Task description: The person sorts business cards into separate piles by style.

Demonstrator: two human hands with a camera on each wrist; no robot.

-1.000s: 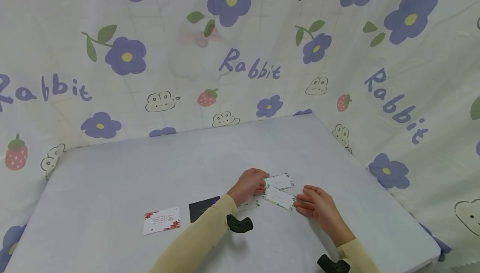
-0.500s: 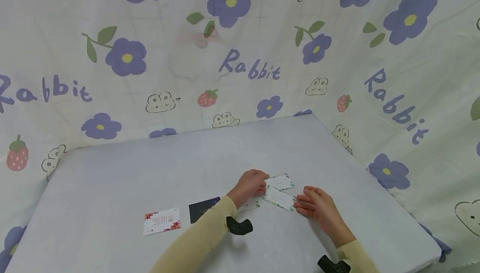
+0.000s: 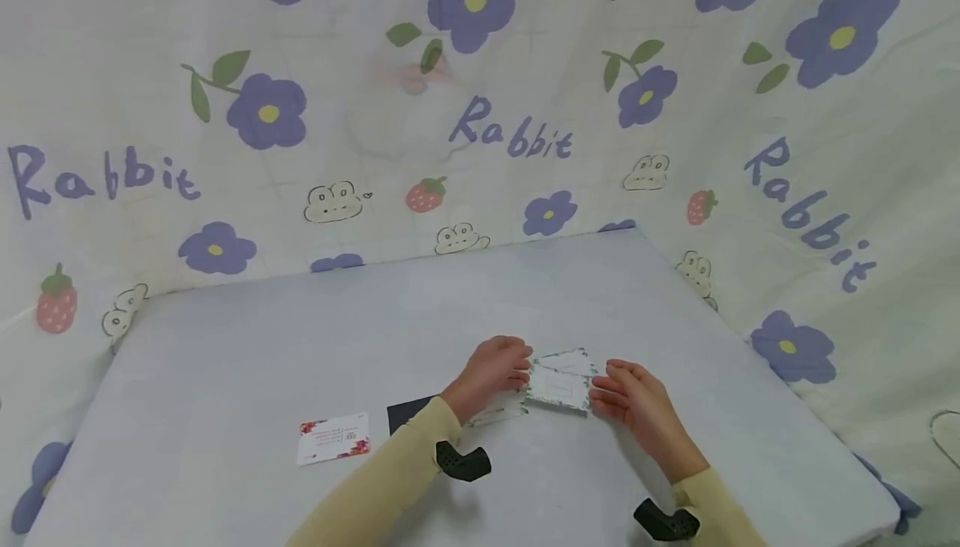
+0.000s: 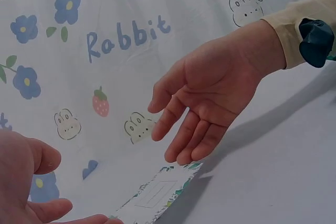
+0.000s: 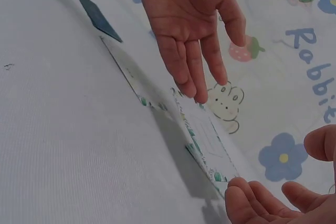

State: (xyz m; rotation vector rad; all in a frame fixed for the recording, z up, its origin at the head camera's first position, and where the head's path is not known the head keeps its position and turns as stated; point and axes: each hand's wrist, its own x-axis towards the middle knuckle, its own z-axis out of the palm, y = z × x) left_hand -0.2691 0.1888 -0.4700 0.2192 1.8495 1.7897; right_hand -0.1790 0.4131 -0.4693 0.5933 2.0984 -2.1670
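Note:
A white card with green leaf edging (image 3: pixel 558 388) is held up a little off the table, spanning the space between both hands. The fingertips of my left hand (image 3: pixel 489 372) meet its left end, and those of my right hand (image 3: pixel 637 414) meet its right end. On both hands the fingers are nearly straight and the thumbs stand away from the card, as the left wrist view shows around the card (image 4: pixel 157 195). Behind it, a similar leafy card (image 3: pixel 570 358) lies partly covered. Another leafy card (image 3: pixel 501 412) shows below my left hand, partly hidden by it.
To the left lie a dark card (image 3: pixel 405 415), partly behind the left sleeve, and a white card with red flowers (image 3: pixel 333 439). The white-covered table (image 3: pixel 247 363) meets a flower-and-rabbit patterned curtain (image 3: pixel 360 155) at the back and right.
The leaf-edged card has risen off the table and turned more level between the fingertips of both hands. The right hand has shifted slightly up, and the head view has swung a little left.

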